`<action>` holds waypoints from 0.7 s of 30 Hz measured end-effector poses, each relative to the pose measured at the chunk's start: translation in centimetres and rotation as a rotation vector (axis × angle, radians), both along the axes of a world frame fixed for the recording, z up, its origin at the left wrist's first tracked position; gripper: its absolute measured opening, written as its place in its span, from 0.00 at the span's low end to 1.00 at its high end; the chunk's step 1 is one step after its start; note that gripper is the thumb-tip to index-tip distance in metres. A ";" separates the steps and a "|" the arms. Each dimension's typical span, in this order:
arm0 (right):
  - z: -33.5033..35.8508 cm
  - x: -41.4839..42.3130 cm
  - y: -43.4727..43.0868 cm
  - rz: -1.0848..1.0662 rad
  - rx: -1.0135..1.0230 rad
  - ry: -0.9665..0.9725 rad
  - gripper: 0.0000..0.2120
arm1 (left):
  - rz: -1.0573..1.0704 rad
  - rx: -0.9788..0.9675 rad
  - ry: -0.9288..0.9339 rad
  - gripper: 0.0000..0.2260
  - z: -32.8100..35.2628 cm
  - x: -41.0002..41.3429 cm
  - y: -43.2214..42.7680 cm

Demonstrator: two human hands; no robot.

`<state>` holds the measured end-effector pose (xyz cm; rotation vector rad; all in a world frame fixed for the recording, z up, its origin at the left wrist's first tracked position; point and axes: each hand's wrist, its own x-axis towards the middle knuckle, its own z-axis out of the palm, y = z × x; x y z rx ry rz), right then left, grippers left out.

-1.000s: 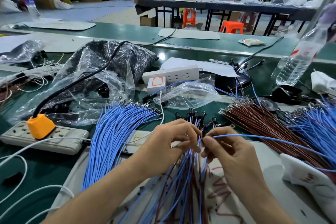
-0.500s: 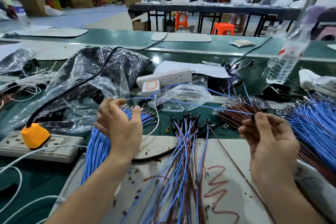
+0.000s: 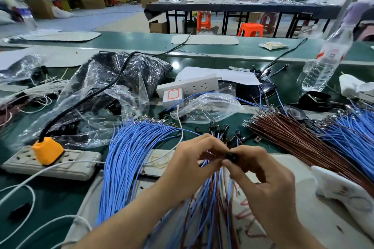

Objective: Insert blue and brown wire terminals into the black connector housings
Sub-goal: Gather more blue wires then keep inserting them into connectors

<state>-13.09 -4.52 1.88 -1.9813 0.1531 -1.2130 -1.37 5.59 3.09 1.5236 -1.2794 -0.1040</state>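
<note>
Pinched in the curled fingers of the right hand (image 3: 261, 174) is a small black housing (image 3: 231, 156): round, glossy plastic, seen end-on. A blurred wire end (image 3: 209, 152) is pinched by the left hand (image 3: 194, 159), fingers curled, right beside the housing. Whether the terminal is seated cannot be told. Both hands are held over the near middle of the bench (image 3: 60, 188), above a white mat (image 3: 315, 214).

A mixed sheaf (image 3: 210, 198) of thin blue and brown insulated wires is fanned out under the hands. Its far ends are capped with more black housings (image 3: 218, 127). Loose blue wires (image 3: 125, 159) with bright metal terminals are laid to the left of the hands, touching the mat's left edge. Brown wires (image 3: 293, 139) are laid to the right, and a second blue bundle (image 3: 354, 133) lies at the bench's right edge.

Red scribble (image 3: 242, 202) is seen on the mat, not readable. A grey power strip (image 3: 77, 166) with an orange plug (image 3: 47, 150) is placed toward the near left. Crinkled clear bags (image 3: 97, 103) are piled behind it. A white strip (image 3: 192, 85) is set mid-bench with a white block (image 3: 173, 96) against it, marked with an orange rounded square. A clear ribbed bottle (image 3: 323, 60) is stood at the far right; its red label cannot be read.
</note>
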 end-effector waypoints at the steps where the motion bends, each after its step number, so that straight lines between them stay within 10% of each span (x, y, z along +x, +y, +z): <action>1: 0.0 0.1 0.0 0.007 0.023 -0.003 0.10 | -0.004 -0.001 -0.004 0.06 0.0 -0.1 0.0; 21: -0.3 0.0 0.1 0.027 -0.019 0.035 0.07 | -0.034 0.022 0.094 0.05 -0.7 -0.2 0.1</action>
